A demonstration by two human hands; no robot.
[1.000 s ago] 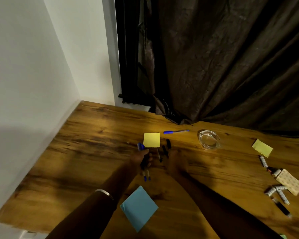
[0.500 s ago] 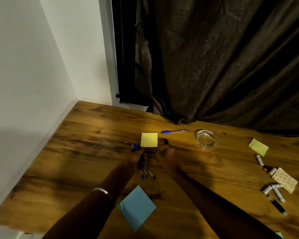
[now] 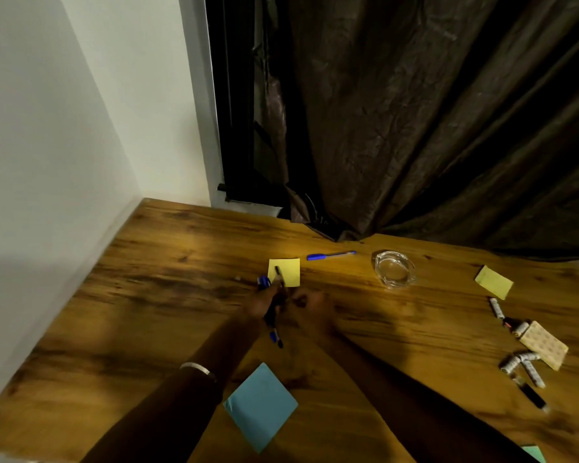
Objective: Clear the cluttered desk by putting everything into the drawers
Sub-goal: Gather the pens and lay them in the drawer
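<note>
A dim wooden desk (image 3: 154, 295) meets a white wall (image 3: 47, 145) and dark brown curtain (image 3: 432, 128).

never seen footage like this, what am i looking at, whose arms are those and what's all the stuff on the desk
There is no machine here. The picture comes from a wide-angle camera worn on a person's head, looking forward and down, so the two arms reaching in from the bottom are that person's own.

The left hand grips a bundle of pens. The right hand is right beside it, but it is too blurred to tell how its fingers lie.

On the wooden desk lie a yellow sticky pad, a blue pen, a glass ashtray, a second yellow pad, a blue pad, and to the right some batteries beside a tan patterned pad. A dark curtain hangs behind.
</note>
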